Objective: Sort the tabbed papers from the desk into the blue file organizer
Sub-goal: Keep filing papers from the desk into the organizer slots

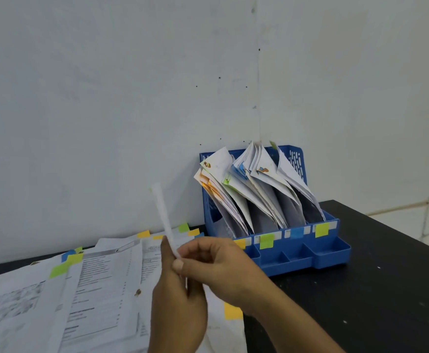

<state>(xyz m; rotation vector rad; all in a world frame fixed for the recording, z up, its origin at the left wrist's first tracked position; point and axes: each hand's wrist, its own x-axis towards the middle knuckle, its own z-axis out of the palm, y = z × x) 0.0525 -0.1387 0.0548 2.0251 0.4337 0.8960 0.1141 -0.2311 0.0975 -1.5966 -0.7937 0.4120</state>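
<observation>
A folded white paper [163,215], seen edge-on and blurred, stands upright in front of me. My left hand [177,301] holds its lower part from the left and my right hand [216,266] pinches it from the right. The blue file organizer [318,253] stands against the wall at the right, its slots stuffed with folded papers [249,189]. Orange, green, blue and yellow tabs mark its front. A spread of tabbed papers [98,281] covers the desk on the left, under my hands.
The black desk [376,289] stretches right of the organizer to its right edge. White walls meet in a corner behind the organizer. Small front trays of the organizer hold nothing visible.
</observation>
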